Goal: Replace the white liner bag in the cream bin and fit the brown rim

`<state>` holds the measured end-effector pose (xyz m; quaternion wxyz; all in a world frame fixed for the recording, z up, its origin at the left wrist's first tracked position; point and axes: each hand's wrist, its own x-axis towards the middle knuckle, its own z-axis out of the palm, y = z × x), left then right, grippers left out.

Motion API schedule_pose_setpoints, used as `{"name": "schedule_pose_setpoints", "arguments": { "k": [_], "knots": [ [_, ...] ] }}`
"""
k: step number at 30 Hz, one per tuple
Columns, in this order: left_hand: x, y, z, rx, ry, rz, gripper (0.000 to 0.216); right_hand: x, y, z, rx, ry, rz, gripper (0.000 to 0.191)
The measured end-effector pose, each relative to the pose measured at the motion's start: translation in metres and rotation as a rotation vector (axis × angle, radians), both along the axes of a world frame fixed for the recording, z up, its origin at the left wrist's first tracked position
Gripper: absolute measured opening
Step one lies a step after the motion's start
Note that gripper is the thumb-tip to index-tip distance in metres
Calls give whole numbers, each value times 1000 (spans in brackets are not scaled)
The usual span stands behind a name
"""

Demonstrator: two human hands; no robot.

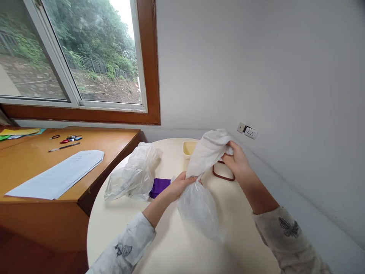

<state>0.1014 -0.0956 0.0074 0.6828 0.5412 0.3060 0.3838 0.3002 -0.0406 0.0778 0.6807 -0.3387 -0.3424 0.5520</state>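
Above the round table, a white plastic bag [199, 207] is gathered at its middle in my left hand [185, 184], whose fingers wrap round the narrow neck. The lower part of the bag puffs out below that grip. My right hand [235, 158] pinches the bag's upper end, which is bunched and folds over to the right. Behind the bag stands a pale yellow plastic container [188, 149], partly hidden. A brown rounded-rectangle frame [224, 177] lies on the table beneath my right hand, partly covered by it.
On the round cream table [114, 228], a crumpled clear plastic bag [137, 171] lies at the left beside a folded purple cloth [159, 186]. The wooden desk [119, 142] at the left bears white paper sheets [62, 173], a brush-like pen [64, 147] and keys [72, 138]. Wall sockets [251, 132] are behind.
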Motion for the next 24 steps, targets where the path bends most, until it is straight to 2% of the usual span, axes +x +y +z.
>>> {"name": "schedule_pose_setpoints", "arguments": {
  "k": [3, 5, 7, 9, 11, 13, 14, 17, 19, 21, 24],
  "knots": [
    [-7, -5, -1, -86, -162, -69, 25, 31, -2, -16, -68, -20, 20, 20],
    [-8, -5, -4, -142, -253, -86, 19, 51, -3, -26, -118, 4, -71, 22],
    [-8, -4, -8, -153, -263, -82, 18, 67, -4, -30, -168, 48, -228, 23],
    [-7, -2, -11, -141, -235, -90, 23, 75, -8, -27, -113, 46, -348, 22],
    [-6, 0, -13, -135, -206, -105, 26, 72, -19, -18, 76, -58, -379, 18],
    [-5, 0, -14, -137, -179, -128, 24, 57, -37, -5, 311, -300, -297, 15],
    [-5, 0, -14, -135, -162, -142, 24, 47, -48, 1, 393, -475, -211, 19],
    [-7, -2, -13, -121, -98, -186, 27, 12, -75, 9, 532, -1166, 167, 51],
    [-9, -5, -12, -104, -52, -214, 30, -9, -84, 1, 606, -1474, 396, 72],
    [-12, -7, -11, -88, -9, -243, 29, -26, -84, -16, 643, -1573, 506, 83],
    [-18, -10, -8, -70, 53, -273, 24, -38, -76, -42, 605, -1628, 482, 78]
  ]
}}
